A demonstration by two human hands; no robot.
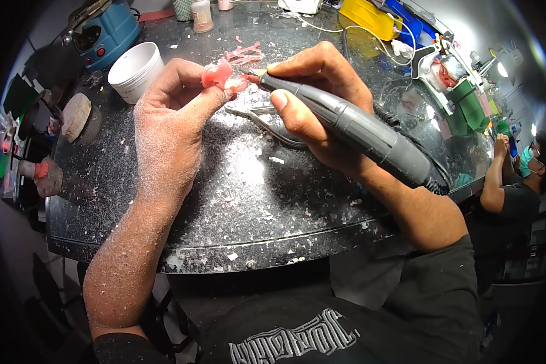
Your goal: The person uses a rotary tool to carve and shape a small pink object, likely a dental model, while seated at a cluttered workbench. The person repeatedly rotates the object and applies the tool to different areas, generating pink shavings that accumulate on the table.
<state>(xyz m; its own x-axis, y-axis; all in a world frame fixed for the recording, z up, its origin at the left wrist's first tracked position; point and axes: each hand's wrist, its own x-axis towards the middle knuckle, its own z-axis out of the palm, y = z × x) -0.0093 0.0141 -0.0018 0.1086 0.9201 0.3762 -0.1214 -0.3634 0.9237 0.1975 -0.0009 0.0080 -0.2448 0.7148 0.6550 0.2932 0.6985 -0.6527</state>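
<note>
A small pink denture base [217, 74] with pale parts along its upper edge is pinched in my left hand [179, 100], between thumb and fingers. White dust coats that hand and forearm. My right hand [321, 91] is wrapped round a black rotary handpiece [352, 124], held slantwise like a pen. Its tip [249, 73] points left at the pink piece's right side; whether it touches cannot be made out. Just beyond lie branching pink scraps [246, 53]. Below the hands, dark pliers-like handles [264, 124] rest on the bench.
The black bench [224, 206] is strewn with white dust and chips. At the left stand a white tub [136, 70], a blue machine [106, 36] and a round plaster block [77, 117]. A yellow bin [370, 18] is at the back right. A masked co-worker [519, 176] sits at far right.
</note>
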